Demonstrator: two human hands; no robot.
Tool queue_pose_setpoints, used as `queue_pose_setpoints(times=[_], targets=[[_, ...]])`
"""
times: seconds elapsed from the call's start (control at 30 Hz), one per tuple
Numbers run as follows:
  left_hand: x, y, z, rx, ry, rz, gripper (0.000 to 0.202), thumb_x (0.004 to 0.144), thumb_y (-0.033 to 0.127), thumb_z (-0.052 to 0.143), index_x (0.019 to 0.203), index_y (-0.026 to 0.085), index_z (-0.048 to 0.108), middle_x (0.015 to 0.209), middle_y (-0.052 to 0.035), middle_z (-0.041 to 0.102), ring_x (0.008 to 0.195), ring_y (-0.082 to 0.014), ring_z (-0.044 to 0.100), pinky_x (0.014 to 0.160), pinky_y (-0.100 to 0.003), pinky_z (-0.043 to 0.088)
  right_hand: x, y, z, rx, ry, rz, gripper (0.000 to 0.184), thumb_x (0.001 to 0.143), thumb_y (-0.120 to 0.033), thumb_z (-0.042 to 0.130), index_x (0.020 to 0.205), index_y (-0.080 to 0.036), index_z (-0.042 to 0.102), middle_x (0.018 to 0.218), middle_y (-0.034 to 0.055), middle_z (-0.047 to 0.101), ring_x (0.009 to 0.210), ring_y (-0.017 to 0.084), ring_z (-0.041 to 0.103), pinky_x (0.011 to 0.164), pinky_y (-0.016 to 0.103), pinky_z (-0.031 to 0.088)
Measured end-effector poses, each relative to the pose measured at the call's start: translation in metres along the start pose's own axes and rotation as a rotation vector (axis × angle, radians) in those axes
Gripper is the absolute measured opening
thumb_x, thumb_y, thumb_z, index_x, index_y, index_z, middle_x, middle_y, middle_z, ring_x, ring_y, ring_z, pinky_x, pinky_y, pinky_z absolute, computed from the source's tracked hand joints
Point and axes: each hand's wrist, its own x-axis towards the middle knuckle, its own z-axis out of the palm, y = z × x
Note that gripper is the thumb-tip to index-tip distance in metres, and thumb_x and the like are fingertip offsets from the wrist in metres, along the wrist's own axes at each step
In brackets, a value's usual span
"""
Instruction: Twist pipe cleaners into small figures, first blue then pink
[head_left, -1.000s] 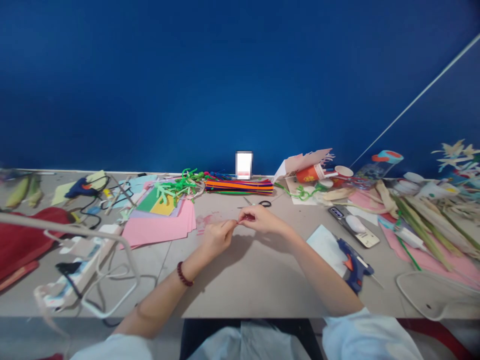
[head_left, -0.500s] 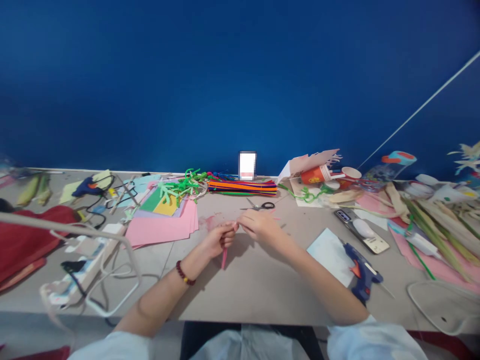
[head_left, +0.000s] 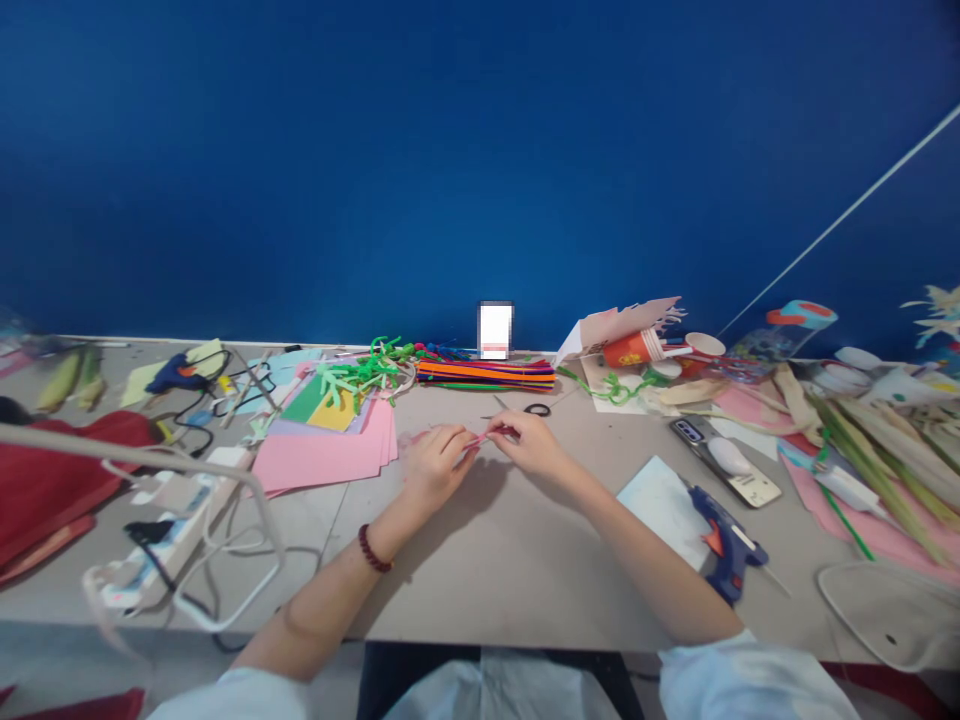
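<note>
Over the middle of the table, a thin pink strip (head_left: 478, 440), which looks like a pipe cleaner, runs between my fingertips. My left hand (head_left: 437, 468) is closed on it in a pinch, with the back of the hand turned up. From the other side my right hand (head_left: 531, 450) pinches the strip with thumb and bent fingers. Most of the strip is hidden by the fingers. Just beyond my right hand lie scissors with black handles (head_left: 537, 410). Pink fuzz (head_left: 411, 438) is on the table by my left hand.
Bundled coloured pipe cleaners (head_left: 487, 375) lie along the blue wall. Pink paper sheets (head_left: 322, 465) are at left, beside a white power strip (head_left: 176, 530) with loose cables. On the right are a blue glue gun (head_left: 731, 550), a phone (head_left: 724, 462) and corn husks (head_left: 877, 450).
My left hand has turned from palm-up to back-up, and the pink strip that hung below it now lies between both hands. My right hand has shifted slightly right, its fingers bent.
</note>
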Motion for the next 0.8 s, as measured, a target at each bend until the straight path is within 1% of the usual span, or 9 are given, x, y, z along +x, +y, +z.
queue_pose_setpoints(times=[0.07, 0.17, 0.37, 0.5, 0.63, 0.73, 0.8], targets=[[0.0, -0.002, 0.001, 0.042, 0.004, 0.048, 0.013, 0.084, 0.02, 0.057, 0.095, 0.019, 0.064, 0.09, -0.0074, 0.066, 0.083, -0.0171, 0.059, 0.073, -0.028, 0.045, -0.001, -0.001, 0.003, 0.025, -0.013, 0.017, 0.01, 0.081, -0.021, 0.056, 0.081, -0.019, 0.066, 0.078, 0.0029, 0.067, 0.071, 0.015, 0.058, 0.066, 0.025, 0.041], [0.001, -0.003, 0.002, 0.067, 0.019, 0.074, 0.011, 0.084, 0.019, 0.056, 0.091, 0.019, 0.065, 0.085, -0.0064, 0.066, 0.078, -0.0164, 0.058, 0.07, -0.028, 0.044, -0.001, -0.002, 0.006, 0.052, -0.02, 0.035, 0.01, 0.081, -0.021, 0.056, 0.079, -0.019, 0.066, 0.074, 0.0019, 0.066, 0.069, 0.014, 0.056, 0.065, 0.025, 0.04], [0.001, -0.004, 0.002, 0.102, 0.047, 0.159, 0.012, 0.084, 0.016, 0.056, 0.093, 0.017, 0.064, 0.085, -0.0069, 0.067, 0.078, -0.0164, 0.059, 0.07, -0.028, 0.045, -0.001, -0.002, 0.01, 0.127, -0.017, 0.069, 0.01, 0.079, -0.021, 0.057, 0.078, -0.018, 0.065, 0.074, 0.0022, 0.065, 0.068, 0.014, 0.055, 0.065, 0.026, 0.04], [-0.002, -0.006, 0.002, 0.157, 0.079, 0.215, 0.017, 0.085, 0.013, 0.054, 0.096, 0.018, 0.065, 0.088, -0.0077, 0.068, 0.079, -0.0158, 0.062, 0.071, -0.027, 0.046, 0.0, -0.005, 0.011, 0.377, -0.064, 0.231, 0.014, 0.077, -0.029, 0.061, 0.076, -0.016, 0.065, 0.071, 0.0026, 0.064, 0.067, 0.014, 0.055, 0.065, 0.027, 0.04], [-0.002, -0.009, -0.001, 0.216, 0.102, 0.328, 0.02, 0.084, 0.011, 0.054, 0.1, 0.018, 0.063, 0.087, -0.007, 0.068, 0.075, -0.0151, 0.063, 0.068, -0.027, 0.046, -0.001, -0.01, 0.009, 0.596, -0.122, 0.37, 0.023, 0.072, -0.037, 0.066, 0.074, -0.015, 0.065, 0.067, 0.0009, 0.06, 0.063, 0.012, 0.051, 0.059, 0.024, 0.038], [0.0, -0.01, -0.006, 0.25, 0.127, 0.419, 0.023, 0.082, 0.009, 0.057, 0.102, 0.018, 0.062, 0.088, -0.0068, 0.069, 0.075, -0.0159, 0.063, 0.066, -0.028, 0.046, -0.002, -0.016, 0.003, 0.671, -0.164, 0.468, 0.027, 0.069, -0.042, 0.068, 0.074, -0.015, 0.065, 0.061, -0.0022, 0.053, 0.05, 0.007, 0.04, 0.047, 0.022, 0.029], [0.002, -0.01, -0.008, 0.259, 0.131, 0.481, 0.024, 0.081, 0.009, 0.058, 0.103, 0.018, 0.062, 0.088, -0.0066, 0.069, 0.076, -0.0161, 0.063, 0.065, -0.028, 0.046, -0.002, -0.019, -0.002, 0.704, -0.22, 0.542, 0.029, 0.066, -0.043, 0.07, 0.073, -0.016, 0.063, 0.053, -0.0055, 0.045, 0.043, 0.006, 0.031, 0.041, 0.021, 0.021]])
